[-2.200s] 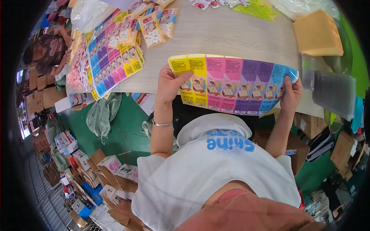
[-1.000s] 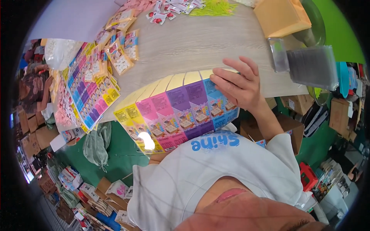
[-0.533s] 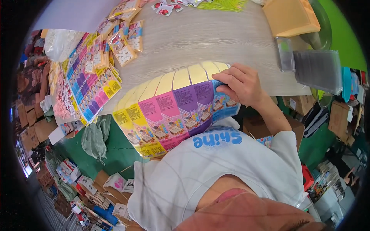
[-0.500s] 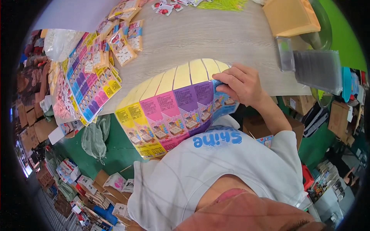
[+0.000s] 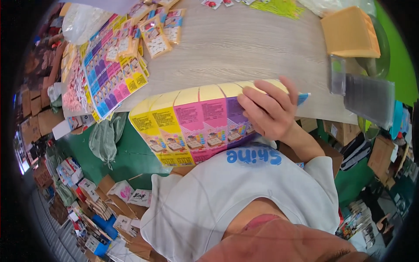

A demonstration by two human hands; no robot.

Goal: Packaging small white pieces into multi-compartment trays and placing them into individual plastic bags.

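Right now the colourful card sheet hangs over the near edge of the wooden table, pinned at its right end by the right hand, fingers spread flat on it, presumably to steady it. The left hand is out of sight. One similar sheet stack lies far left, one tan box far right.

The right hand lies spread on a long printed card sheet with yellow, pink and purple panels, held at the wooden table edge. At ten o'clock, more coloured sheets; at two o'clock, a tan box.
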